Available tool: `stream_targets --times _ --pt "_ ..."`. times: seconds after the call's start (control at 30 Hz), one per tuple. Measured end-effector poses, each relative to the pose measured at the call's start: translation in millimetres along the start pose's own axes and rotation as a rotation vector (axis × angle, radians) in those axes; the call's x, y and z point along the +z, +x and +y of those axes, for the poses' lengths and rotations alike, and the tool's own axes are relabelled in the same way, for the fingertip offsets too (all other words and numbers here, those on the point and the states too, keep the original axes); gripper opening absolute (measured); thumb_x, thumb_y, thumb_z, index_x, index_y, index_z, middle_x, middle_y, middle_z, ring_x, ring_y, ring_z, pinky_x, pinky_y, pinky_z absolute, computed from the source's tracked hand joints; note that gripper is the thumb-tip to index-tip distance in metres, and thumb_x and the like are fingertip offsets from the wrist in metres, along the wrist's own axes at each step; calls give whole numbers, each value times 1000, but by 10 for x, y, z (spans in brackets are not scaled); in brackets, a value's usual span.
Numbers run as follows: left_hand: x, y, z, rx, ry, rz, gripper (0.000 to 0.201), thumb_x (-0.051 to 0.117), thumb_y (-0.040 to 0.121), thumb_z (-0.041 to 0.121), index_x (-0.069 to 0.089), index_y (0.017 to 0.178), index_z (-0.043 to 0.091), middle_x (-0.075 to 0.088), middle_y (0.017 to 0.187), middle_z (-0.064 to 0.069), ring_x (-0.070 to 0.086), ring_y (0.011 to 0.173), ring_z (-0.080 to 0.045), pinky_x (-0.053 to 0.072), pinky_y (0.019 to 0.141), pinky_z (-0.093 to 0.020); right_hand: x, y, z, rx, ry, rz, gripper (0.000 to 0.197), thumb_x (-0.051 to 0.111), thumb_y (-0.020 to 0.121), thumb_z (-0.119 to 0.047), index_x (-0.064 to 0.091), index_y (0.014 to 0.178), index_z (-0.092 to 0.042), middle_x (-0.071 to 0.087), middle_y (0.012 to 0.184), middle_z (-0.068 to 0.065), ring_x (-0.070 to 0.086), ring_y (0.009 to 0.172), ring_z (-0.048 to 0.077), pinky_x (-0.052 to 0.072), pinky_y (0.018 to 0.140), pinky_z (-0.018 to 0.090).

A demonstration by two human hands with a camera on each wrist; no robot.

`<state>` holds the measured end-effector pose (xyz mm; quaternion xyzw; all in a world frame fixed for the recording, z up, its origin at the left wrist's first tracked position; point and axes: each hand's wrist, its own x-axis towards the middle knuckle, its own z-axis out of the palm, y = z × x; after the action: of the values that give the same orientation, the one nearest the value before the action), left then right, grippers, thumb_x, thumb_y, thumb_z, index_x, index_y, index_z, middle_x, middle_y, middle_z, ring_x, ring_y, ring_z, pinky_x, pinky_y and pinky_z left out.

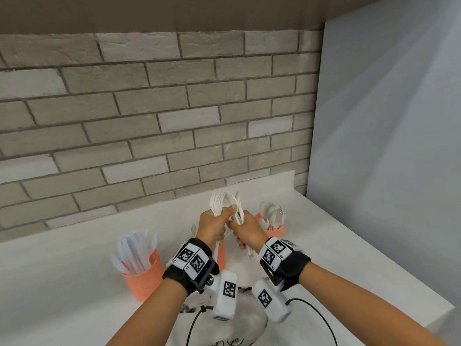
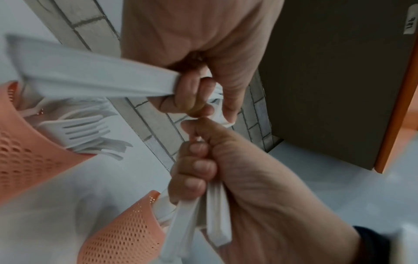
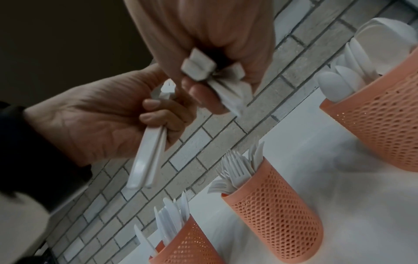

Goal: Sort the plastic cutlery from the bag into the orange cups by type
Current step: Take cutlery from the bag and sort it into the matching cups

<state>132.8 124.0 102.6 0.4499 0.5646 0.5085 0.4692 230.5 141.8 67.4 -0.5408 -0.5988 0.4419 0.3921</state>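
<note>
Both hands, left hand (image 1: pixel 215 227) and right hand (image 1: pixel 245 232), grasp forks (image 1: pixel 225 203) above three well-filled cups (image 1: pixel 142 275), so sorting looks nearly finished

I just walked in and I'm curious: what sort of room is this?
Probably a kitchen or a mock-up of one: a white counter against a brick wall, with orange cups holding plastic cutlery, and two hands sorting forks.
</note>
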Motion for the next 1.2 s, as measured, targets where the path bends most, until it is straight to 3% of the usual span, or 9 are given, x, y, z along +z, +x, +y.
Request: stream_targets --times 0.13,0.23,0.4,0.53,0.7,0.9,0.97,1.07,1.2 --pt "15 0 -1 -25 -9 -16 26 70 81 26 56 70 8 37 43 5 25 28 -3 22 32 -15 -12 -24 3 -12 10 -1 30 50 91 -19 48 119 -8 49 58 2 43 39 13 37 35 22" --pt "20 6 -4 -39 -23 -51 25 72 79 27 59 82 5 43 60 -4 26 29 -3 22 32 -15 -40 -51 -16 -19 2 -9 28 50 91 -17 47 117 -6 49 58 3 43 38 14 37 34 21" --pt "42 20 11 -58 -1 -59 24 74 77 25 57 71 9 38 54 -1 25 31 -5 21 34 -16 -63 -58 -37 -43 0 -23 26 51 90 -14 47 113 -2 51 56 6 45 33 12 38 32 21" --pt "42 39 42 -69 -60 -47 20 65 84 18 54 70 9 39 55 -2 26 29 -4 22 32 -16 -99 -89 -79 -48 76 -74 6 51 92 -13 48 94 -8 49 56 7 45 29 7 42 33 22" --pt "22 57 173 6 -67 40 19 51 91 14 52 74 6 43 57 -3 31 26 -2 25 32 -14 -136 -83 -84 -32 135 -63 36 62 89 -31 44 106 -5 46 55 3 41 30 7 41 35 21" --pt "-164 242 267 41 -220 139 18 43 93 13 52 78 12 61 74 -4 41 55 -11 31 34 -13 -165 -100 -117 -50 120 -99 34 61 87 -39 42 94 -12 42 59 2 33 32 6 33 35 19" --pt "-213 264 286 20 -272 150 17 41 95 14 50 80 14 65 67 -1 43 56 -11 35 37 -16 -160 -96 -119 -41 135 -108 31 57 89 -40 42 92 -14 40 59 1 31 31 4 30 34 17" --pt "-281 324 271 -46 -421 200 20 42 97 14 48 78 13 55 55 -1 46 50 -13 41 45 -21 -119 -105 -147 3 157 -168 27 47 94 -43 42 92 -17 39 60 0 30 33 3 27 33 14" --pt "-486 448 213 -61 -501 222 22 41 96 4 43 75 12 34 59 -3 43 36 -9 40 37 -17 -153 -89 -132 65 164 -149 31 36 98 -42 42 100 -12 35 59 -1 29 42 8 24 33 14"
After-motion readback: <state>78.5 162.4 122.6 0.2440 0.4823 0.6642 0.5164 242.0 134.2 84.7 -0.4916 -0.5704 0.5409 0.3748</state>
